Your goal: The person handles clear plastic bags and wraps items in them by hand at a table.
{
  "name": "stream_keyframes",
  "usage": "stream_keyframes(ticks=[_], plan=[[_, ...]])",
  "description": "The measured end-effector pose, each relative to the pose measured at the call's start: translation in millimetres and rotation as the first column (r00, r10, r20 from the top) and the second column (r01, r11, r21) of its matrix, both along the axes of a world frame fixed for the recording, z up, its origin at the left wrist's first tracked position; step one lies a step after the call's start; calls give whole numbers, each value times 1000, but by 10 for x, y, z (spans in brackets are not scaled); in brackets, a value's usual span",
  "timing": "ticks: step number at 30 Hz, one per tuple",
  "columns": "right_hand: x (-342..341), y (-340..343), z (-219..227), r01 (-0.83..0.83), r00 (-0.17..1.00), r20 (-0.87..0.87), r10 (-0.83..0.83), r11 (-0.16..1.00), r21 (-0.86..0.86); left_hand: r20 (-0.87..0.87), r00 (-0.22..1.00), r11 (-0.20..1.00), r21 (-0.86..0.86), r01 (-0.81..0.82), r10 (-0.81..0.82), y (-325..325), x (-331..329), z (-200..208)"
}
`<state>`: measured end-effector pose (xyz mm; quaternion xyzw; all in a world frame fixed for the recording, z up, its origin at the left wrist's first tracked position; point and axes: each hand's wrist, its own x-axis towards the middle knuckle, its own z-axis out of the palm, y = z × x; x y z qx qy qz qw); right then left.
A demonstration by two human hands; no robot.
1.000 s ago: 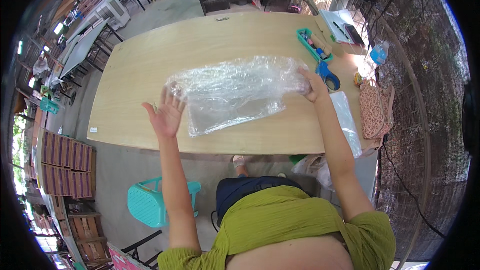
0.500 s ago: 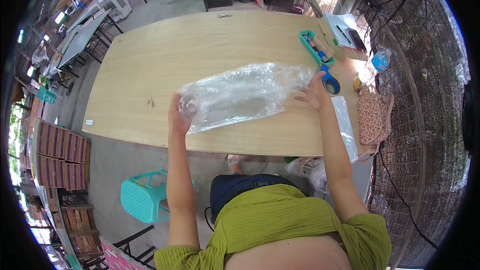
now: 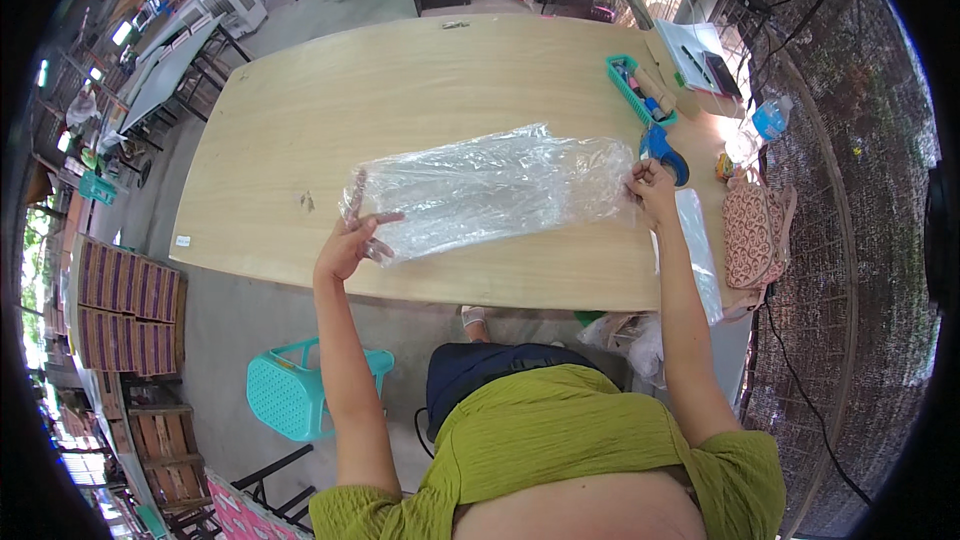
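Note:
A long, crinkled clear plastic bag stretches across the wooden table between my hands. At its left end my left hand has its fingers spread, partly behind or inside the clear film; I cannot tell which. My right hand pinches the bag's right end between bent fingers. Just beyond the right hand sits a blue tape dispenser. Beside my right forearm lies a flat stack of clear plastic.
A green basket of pens, a notebook, a phone, a water bottle and a patterned pouch line the table's right side. A turquoise stool stands on the floor at left.
My right hand has gone from spread fingers to a pinch on the bag's right end. My left hand has spread its fingers and shifted slightly left and down. The bag lies flatter.

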<state>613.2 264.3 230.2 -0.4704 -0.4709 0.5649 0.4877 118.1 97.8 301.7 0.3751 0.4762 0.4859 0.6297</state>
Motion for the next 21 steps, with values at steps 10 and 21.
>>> stream_keyframes(ticks=[10,21], plan=[[55,-450,-565,-314,870,320,374,922,-226,129,987,990,-119,-80,95,-761,94,-1100],[-29,-369,-856,182,777,593,-213,977,112,-199,976,913,-407,-6,-82,-1360,211,-891]])
